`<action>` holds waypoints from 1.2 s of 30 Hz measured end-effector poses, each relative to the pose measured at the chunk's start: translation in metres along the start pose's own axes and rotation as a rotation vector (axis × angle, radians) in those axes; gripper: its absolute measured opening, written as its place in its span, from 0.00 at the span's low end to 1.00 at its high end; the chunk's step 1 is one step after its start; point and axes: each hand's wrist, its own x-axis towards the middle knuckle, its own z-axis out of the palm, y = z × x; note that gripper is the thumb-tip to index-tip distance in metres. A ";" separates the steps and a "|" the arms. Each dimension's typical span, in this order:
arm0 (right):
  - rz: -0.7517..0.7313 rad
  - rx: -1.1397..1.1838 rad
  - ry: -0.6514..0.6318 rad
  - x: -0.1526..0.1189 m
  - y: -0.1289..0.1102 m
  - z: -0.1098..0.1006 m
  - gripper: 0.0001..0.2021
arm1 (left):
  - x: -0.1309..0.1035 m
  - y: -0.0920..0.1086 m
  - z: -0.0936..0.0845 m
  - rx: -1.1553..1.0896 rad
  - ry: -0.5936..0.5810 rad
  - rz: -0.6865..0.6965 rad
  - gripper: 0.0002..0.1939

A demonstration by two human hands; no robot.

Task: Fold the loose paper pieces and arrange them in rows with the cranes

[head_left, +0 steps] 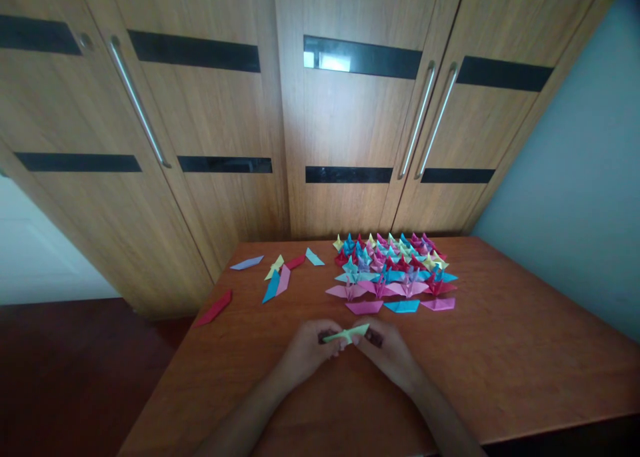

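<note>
In the head view, a reddish-brown tabletop [500,357] stands before a wooden wardrobe [345,124] with black bands [193,50] and metal handles [139,102], a pale blue wall [575,197] off to the right; rows of colourful paper cranes [387,260] sit toward the back, loose folded papers [271,286] to their left; over the near part, the left hand [311,348] and right hand [389,352], each grip pinched closed, hold a light green paper piece [347,336] between them.

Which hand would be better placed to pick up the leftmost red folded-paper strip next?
Probably the left hand: it is nearer the red folded-paper strip, with the right hand farther across. Both hold the pale green folded paper, so the left would likely have to let go first.
</note>
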 end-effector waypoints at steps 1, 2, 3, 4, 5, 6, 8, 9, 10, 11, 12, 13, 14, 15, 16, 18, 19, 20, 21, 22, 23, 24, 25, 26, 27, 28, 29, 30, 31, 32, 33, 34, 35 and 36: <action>-0.006 -0.002 -0.003 0.000 0.000 0.000 0.11 | 0.000 0.001 0.001 0.034 0.002 0.009 0.12; -0.014 -0.002 -0.010 -0.001 -0.001 0.000 0.12 | -0.001 0.002 0.001 0.061 0.007 0.014 0.12; -0.022 0.002 -0.015 -0.001 -0.001 -0.001 0.13 | -0.001 0.003 0.001 0.079 0.012 0.016 0.12; -0.029 0.010 -0.022 -0.001 -0.001 -0.001 0.13 | -0.001 0.003 0.001 0.089 0.014 0.016 0.12; -0.035 0.021 -0.029 -0.001 -0.001 -0.001 0.14 | -0.001 0.004 0.001 0.092 0.015 0.015 0.11; -0.038 0.032 -0.036 -0.001 -0.001 -0.002 0.15 | -0.001 0.004 0.001 0.091 0.015 0.014 0.12; -0.041 0.058 -0.054 -0.001 0.001 -0.003 0.17 | -0.001 0.005 0.000 0.082 0.008 0.008 0.12; -0.038 0.076 -0.064 -0.001 0.001 -0.004 0.18 | -0.001 0.004 0.000 0.073 0.001 0.003 0.12; -0.031 0.096 -0.071 -0.001 0.002 -0.004 0.19 | 0.000 0.004 0.000 0.060 -0.006 -0.003 0.12; -0.023 0.119 -0.073 -0.001 0.003 -0.004 0.20 | 0.000 0.004 -0.001 0.045 -0.012 -0.011 0.12; -0.011 0.145 -0.072 -0.001 0.003 -0.004 0.20 | 0.000 0.003 -0.001 0.027 -0.016 -0.018 0.12; 0.004 0.170 -0.064 -0.001 0.003 -0.004 0.21 | 0.000 0.003 -0.002 0.004 -0.017 -0.025 0.13; 0.025 0.193 -0.049 -0.001 0.003 -0.004 0.21 | 0.000 0.002 -0.002 -0.022 -0.018 -0.032 0.13; 0.052 0.215 -0.024 -0.002 0.003 -0.004 0.20 | 0.000 0.002 -0.003 -0.051 -0.017 -0.043 0.13; 0.084 0.238 0.015 -0.003 0.004 -0.006 0.20 | 0.000 0.001 -0.003 -0.080 -0.013 -0.056 0.14; 0.151 0.280 0.135 -0.006 0.006 -0.013 0.19 | 0.000 0.001 -0.004 -0.127 0.010 -0.082 0.14; 0.178 0.295 0.210 -0.008 0.009 -0.020 0.19 | 0.000 0.000 -0.005 -0.142 0.028 -0.095 0.14; 0.198 0.304 0.290 -0.011 0.012 -0.028 0.19 | 0.001 0.000 -0.005 -0.153 0.046 -0.107 0.14; 0.212 0.300 0.369 -0.014 0.017 -0.039 0.19 | 0.001 0.000 -0.006 -0.161 0.063 -0.118 0.14; 0.221 0.281 0.437 -0.017 0.024 -0.052 0.20 | 0.002 0.000 -0.006 -0.165 0.077 -0.127 0.13; 0.232 0.256 0.503 -0.020 0.031 -0.067 0.20 | 0.002 0.000 -0.006 -0.166 0.087 -0.134 0.13; 0.241 0.222 0.550 -0.023 0.038 -0.083 0.20 | 0.002 0.000 -0.006 -0.163 0.093 -0.138 0.13; 0.246 0.177 0.601 -0.027 0.047 -0.101 0.21 | 0.002 0.000 -0.005 -0.158 0.095 -0.140 0.12; 0.255 0.123 0.630 -0.030 0.055 -0.119 0.21 | 0.003 0.000 -0.005 -0.153 0.092 -0.137 0.12; 0.269 0.067 0.629 -0.033 0.064 -0.136 0.22 | 0.002 0.000 -0.005 -0.149 0.086 -0.129 0.12; 0.299 0.002 0.635 -0.036 0.072 -0.154 0.23 | 0.002 0.000 -0.004 -0.148 0.080 -0.117 0.12; 0.346 -0.073 0.625 -0.039 0.080 -0.170 0.23 | 0.002 0.000 -0.004 -0.146 0.075 -0.107 0.11; 0.394 -0.153 0.619 -0.042 0.089 -0.185 0.23 | 0.002 0.001 -0.004 -0.144 0.073 -0.100 0.11; 0.451 -0.237 0.607 -0.045 0.097 -0.199 0.24 | 0.002 0.001 -0.004 -0.140 0.074 -0.095 0.11; 0.494 -0.322 0.585 -0.047 0.105 -0.211 0.24 | 0.001 0.001 -0.004 -0.136 0.077 -0.095 0.11; 0.526 -0.393 0.560 -0.049 0.112 -0.221 0.24 | 0.001 0.002 -0.003 -0.134 0.077 -0.096 0.11; 0.548 -0.448 0.530 -0.050 0.119 -0.229 0.24 | 0.001 0.002 -0.003 -0.132 0.075 -0.096 0.11; 0.569 -0.499 0.499 -0.051 0.125 -0.235 0.24 | 0.001 0.002 -0.003 -0.130 0.073 -0.093 0.11; 0.586 -0.555 0.516 -0.051 0.131 -0.240 0.23 | 0.001 0.002 -0.003 -0.127 0.070 -0.088 0.11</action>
